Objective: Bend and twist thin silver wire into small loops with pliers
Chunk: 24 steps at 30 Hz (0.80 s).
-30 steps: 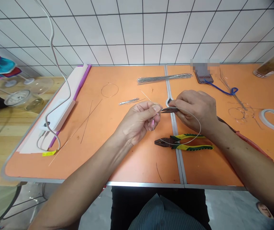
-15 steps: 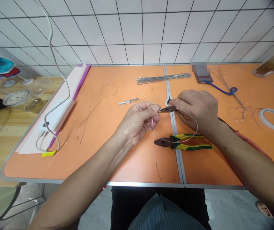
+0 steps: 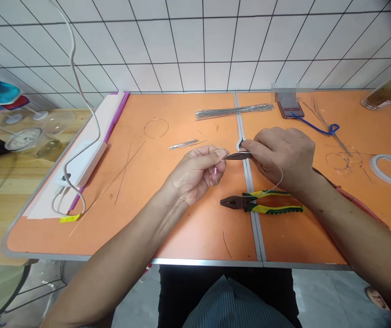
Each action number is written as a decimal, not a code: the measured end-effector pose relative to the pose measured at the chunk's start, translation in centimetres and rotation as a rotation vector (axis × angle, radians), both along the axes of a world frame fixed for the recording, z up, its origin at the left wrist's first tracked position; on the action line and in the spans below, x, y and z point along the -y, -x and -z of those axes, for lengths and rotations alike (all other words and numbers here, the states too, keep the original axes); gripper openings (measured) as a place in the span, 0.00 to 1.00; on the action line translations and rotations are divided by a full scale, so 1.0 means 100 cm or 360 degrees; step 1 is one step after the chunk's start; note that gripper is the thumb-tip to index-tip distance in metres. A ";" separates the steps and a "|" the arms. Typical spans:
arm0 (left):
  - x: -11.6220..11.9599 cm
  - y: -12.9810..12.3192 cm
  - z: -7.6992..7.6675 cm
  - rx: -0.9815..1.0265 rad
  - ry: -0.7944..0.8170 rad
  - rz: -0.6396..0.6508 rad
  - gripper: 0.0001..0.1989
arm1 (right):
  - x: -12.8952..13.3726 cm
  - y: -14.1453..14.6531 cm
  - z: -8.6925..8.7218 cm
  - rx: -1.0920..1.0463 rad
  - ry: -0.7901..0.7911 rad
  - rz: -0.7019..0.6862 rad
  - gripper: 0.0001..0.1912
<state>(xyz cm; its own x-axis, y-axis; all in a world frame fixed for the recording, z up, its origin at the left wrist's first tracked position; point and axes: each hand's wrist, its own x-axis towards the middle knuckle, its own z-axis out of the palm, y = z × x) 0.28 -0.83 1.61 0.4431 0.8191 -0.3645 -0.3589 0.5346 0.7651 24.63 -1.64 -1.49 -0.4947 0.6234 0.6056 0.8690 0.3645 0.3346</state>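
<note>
My left hand (image 3: pixel 204 171) pinches a thin silver wire between thumb and fingertips, with a small pink piece (image 3: pixel 215 171) hanging just below. My right hand (image 3: pixel 280 152) is closed around dark-jawed pliers (image 3: pixel 239 156), whose tips meet the wire at the left fingertips. Whatever the jaws grip there is too small to make out, and the handles are hidden in the palm. Part of the wire loop (image 3: pixel 281 175) curves below my right hand. Beneath it, combination pliers (image 3: pixel 238 202) with yellow-green handles lie on the orange table (image 3: pixel 188 228).
A bundle of straight wires (image 3: pixel 234 111) lies at the back, a shorter bunch (image 3: pixel 183 144) nearer. On the left are a wire ring (image 3: pixel 156 128) and a white power strip (image 3: pixel 88 164). Tape roll (image 3: pixel 374 167), phone (image 3: pixel 289 109) and red handle (image 3: pixel 362 205) lie right.
The wire loop has shifted and less of it shows below the hands. A straight wire end above my left hand is mostly out of sight. My right hand moved slightly right.
</note>
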 end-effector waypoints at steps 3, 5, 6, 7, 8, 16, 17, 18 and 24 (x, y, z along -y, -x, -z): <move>-0.001 0.000 -0.001 0.0043 0.0009 0.0007 0.15 | 0.000 0.002 -0.001 -0.0051 0.0011 0.0020 0.14; -0.001 -0.001 0.000 0.0042 0.0011 0.0016 0.15 | 0.001 0.004 -0.002 -0.0061 0.0020 0.0033 0.14; -0.001 -0.001 0.000 0.0042 0.0007 0.0017 0.15 | 0.001 0.005 -0.003 -0.0064 0.0026 0.0039 0.14; -0.001 -0.002 0.001 0.0046 0.0001 0.0016 0.16 | 0.002 0.006 -0.003 -0.0071 0.0030 0.0039 0.14; -0.001 -0.002 0.002 0.0054 -0.0007 0.0013 0.16 | 0.002 0.006 -0.004 -0.0081 0.0034 0.0037 0.14; 0.000 -0.002 0.000 0.0073 0.0036 0.0014 0.14 | 0.004 0.005 -0.002 -0.0036 0.0059 0.0016 0.15; 0.000 -0.002 0.000 0.0067 0.0045 0.0014 0.13 | 0.004 0.005 -0.002 -0.0009 0.0042 0.0024 0.14; 0.000 -0.001 0.000 0.0062 0.0053 0.0016 0.13 | 0.004 0.005 -0.001 0.0009 0.0027 0.0034 0.14; -0.001 0.001 0.005 0.0030 -0.0152 -0.0052 0.14 | 0.005 0.011 -0.007 -0.0043 0.0187 0.0117 0.18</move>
<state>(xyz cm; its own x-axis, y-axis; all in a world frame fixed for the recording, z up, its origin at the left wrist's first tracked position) 0.21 -0.71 1.07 0.4218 0.8638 -0.2758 -0.3898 0.4473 0.8049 23.51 -2.15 -0.75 -0.4294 0.7247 0.5390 0.9030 0.3348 0.2693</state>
